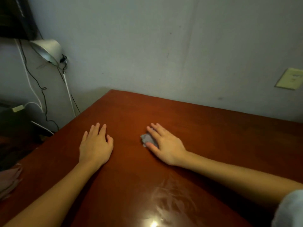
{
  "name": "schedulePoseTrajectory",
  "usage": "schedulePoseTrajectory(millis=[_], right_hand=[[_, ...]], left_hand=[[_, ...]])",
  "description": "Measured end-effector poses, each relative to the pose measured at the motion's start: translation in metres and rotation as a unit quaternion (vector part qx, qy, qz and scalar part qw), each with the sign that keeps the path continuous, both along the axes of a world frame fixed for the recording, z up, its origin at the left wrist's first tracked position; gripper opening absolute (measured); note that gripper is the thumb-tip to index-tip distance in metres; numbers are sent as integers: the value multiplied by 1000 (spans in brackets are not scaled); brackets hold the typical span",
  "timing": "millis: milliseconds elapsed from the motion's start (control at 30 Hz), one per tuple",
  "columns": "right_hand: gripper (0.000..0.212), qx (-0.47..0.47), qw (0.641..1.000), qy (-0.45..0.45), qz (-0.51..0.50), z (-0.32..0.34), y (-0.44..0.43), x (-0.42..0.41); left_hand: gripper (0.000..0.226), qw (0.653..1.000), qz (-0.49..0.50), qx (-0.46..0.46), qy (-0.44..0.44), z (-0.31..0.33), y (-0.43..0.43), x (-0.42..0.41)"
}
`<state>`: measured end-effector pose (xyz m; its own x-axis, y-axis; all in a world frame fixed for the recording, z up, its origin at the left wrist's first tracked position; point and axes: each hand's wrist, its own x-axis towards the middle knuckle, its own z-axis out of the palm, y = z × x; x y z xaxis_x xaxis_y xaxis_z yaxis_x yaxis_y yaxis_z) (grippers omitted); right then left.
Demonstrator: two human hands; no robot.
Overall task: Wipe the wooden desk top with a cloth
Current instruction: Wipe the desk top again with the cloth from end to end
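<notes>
Our right hand (164, 143) presses the cloth (147, 138), fingers straight; left hand (95, 145) lies flat on the desk (213, 128). Ungripped, the cloth may slip free.

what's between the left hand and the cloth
Only bare desk top lies between the left hand and the cloth under the right hand, seen in the head view.
</notes>
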<state>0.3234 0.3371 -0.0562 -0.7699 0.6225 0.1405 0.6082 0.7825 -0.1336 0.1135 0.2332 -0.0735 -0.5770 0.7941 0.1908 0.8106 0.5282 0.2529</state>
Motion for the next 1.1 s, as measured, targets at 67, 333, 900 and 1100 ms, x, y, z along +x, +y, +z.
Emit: schedulePoseTrajectory(millis=[67, 333, 900, 1100], right_hand=[[64, 7, 999, 9, 50, -2, -21, -23], [60, -39, 998, 17, 46, -1, 23, -74], [79, 18, 1000, 9, -2, -6, -101, 3], [60, -15, 1000, 15, 10, -6, -81, -49]], left_hand=[[55, 1000, 6, 2, -2, 0, 0, 0], [54, 1000, 6, 5, -14, 2, -2, 0], [56, 993, -72, 86, -25, 11, -13, 6], [55, 997, -82, 5, 6, 26, -51, 13]])
